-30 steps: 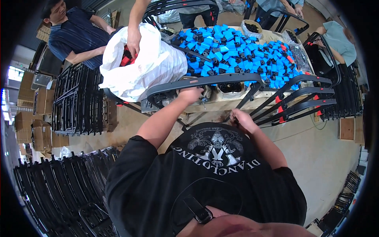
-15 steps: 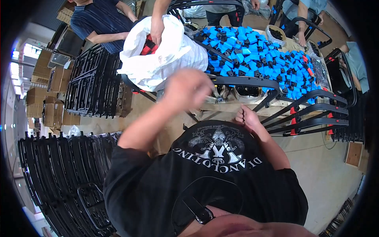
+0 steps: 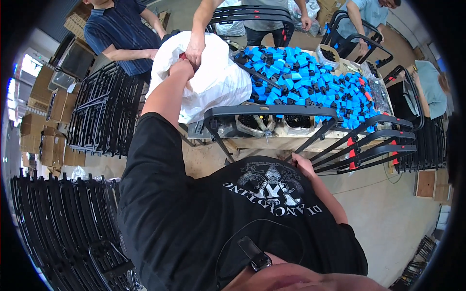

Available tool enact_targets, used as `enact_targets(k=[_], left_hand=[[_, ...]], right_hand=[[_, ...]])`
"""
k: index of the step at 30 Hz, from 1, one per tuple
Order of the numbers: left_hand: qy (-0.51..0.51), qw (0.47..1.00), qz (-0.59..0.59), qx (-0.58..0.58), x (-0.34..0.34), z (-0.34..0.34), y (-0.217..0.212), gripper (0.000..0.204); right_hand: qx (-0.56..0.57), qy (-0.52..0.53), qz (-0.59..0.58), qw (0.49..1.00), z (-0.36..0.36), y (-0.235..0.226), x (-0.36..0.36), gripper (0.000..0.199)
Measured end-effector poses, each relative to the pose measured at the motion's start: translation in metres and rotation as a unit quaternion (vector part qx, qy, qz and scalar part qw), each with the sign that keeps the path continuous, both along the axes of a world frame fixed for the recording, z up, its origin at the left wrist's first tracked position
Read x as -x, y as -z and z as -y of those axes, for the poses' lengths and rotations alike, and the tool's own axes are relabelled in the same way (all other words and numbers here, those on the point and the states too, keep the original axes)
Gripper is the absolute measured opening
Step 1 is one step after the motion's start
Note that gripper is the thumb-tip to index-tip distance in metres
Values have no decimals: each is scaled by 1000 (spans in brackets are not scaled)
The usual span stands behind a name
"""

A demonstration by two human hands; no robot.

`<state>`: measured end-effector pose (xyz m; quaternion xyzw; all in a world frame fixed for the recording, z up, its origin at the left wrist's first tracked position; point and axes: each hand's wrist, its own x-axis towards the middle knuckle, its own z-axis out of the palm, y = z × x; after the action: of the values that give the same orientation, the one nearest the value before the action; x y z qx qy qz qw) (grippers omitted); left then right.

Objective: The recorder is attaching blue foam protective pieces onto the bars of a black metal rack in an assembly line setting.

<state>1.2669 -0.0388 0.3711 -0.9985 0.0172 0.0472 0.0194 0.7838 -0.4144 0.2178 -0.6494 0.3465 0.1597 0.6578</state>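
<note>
white bag [image 3: 218, 82]: state its position.

it is at the left end of the wooden table [image 3: 272, 142], mouth gaping, to the left of the heap of blue parts [image 3: 291, 77]. what bears its weight is hidden.

and the left hand [image 3: 181, 69]?

inside the mouth of the bag, arm outstretched. a red part [image 3: 182, 56] shows just beyond it. the fingers are mostly hidden; i cannot tell whether they are apart, together or clamped on anything.

who else is at the bag?

a co-worker's hand [image 3: 195, 51] reaches into the same mouth from the far side, just beside the left hand.

findings on the right hand [image 3: 303, 165]?

low, in front of the body, at the lower end of the right leg of a black frame [image 3: 272, 111]. its fingers look curled together; whether they are clamped on the leg, i cannot tell.

how does that frame stand?

its crossbar runs along the near side of the table, in front of 2 containers of small black parts [image 3: 297, 121]. to its right, 3 similar frames [image 3: 383, 135] stand side by side, with red pieces [image 3: 352, 153] on them.
</note>
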Motion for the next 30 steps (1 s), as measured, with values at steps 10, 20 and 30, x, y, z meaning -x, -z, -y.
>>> enact_targets(k=[10,20,30], left_hand=[[-23,681,114,-723,-193,-56,150,48],[23,-93,257,-962,-198,-38,168,55],[60,-507,154,-846,-211,-101,143,55]], right_hand=[[196,-98,132,967,27,89,66,30],[235,-147,197,941,52,68,81,40],[299,-223,112,921,53,55,71,27]])
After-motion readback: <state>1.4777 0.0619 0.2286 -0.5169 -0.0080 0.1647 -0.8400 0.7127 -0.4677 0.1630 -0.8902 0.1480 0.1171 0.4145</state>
